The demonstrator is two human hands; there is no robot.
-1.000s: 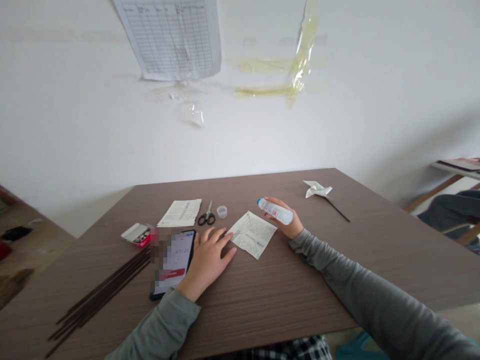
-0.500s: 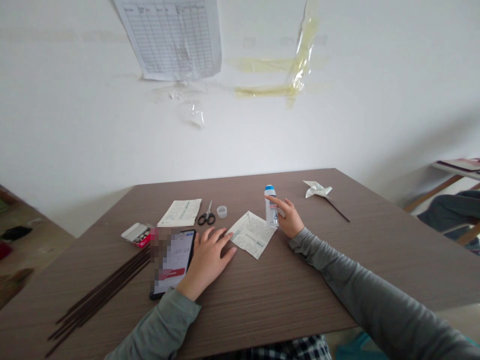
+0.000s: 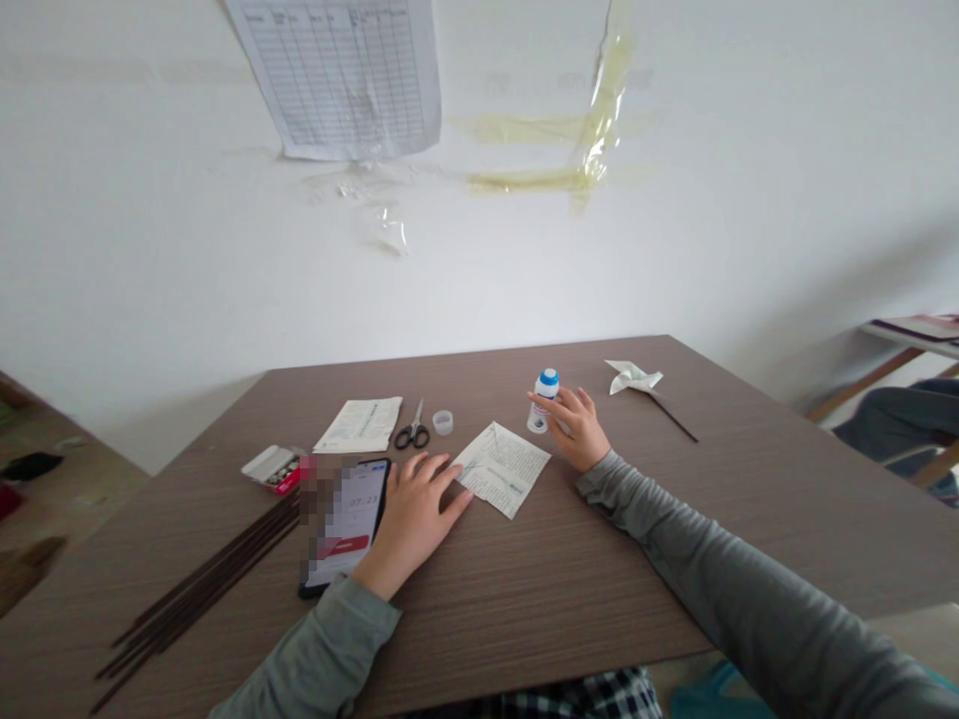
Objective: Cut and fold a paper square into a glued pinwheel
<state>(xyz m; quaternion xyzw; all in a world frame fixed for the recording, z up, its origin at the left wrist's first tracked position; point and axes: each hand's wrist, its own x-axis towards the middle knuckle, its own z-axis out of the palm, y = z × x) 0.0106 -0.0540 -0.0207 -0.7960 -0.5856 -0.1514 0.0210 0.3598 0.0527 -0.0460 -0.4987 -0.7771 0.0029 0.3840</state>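
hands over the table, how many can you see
2: the left hand is beside the phone; the right hand is at the bottle, partly covering it.

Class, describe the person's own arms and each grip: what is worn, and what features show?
The left sleeve and right sleeve are long, plain, grey-green and creased. The left grip and right grip are bare hands; no gloves, rings or watch show.
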